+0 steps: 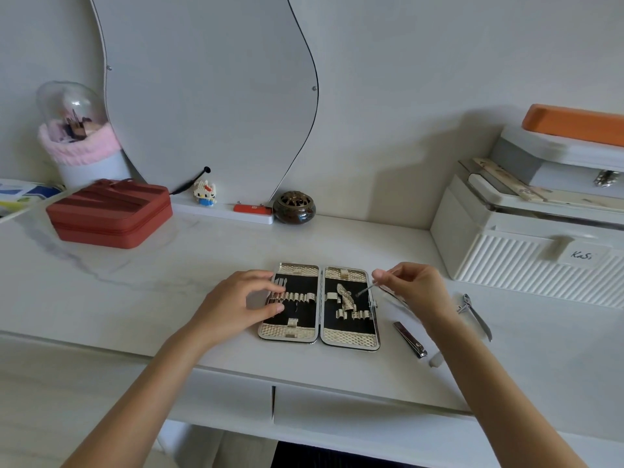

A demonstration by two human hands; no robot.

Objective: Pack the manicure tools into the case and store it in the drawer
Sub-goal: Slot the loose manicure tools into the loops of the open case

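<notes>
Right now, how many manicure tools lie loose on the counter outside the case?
2: nail clipper just right of the case, cuticle nipper farther right. The right hand may hide more.

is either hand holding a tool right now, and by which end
The right hand pinches a thin metal tool by its upper end, tip pointing down into the open case. The left hand rests on the case, holding no tool.

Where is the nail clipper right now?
In the head view, the nail clipper lies flat on the white desk, just right of the open manicure case and partly under the right forearm, with the nippers farther right.
</notes>
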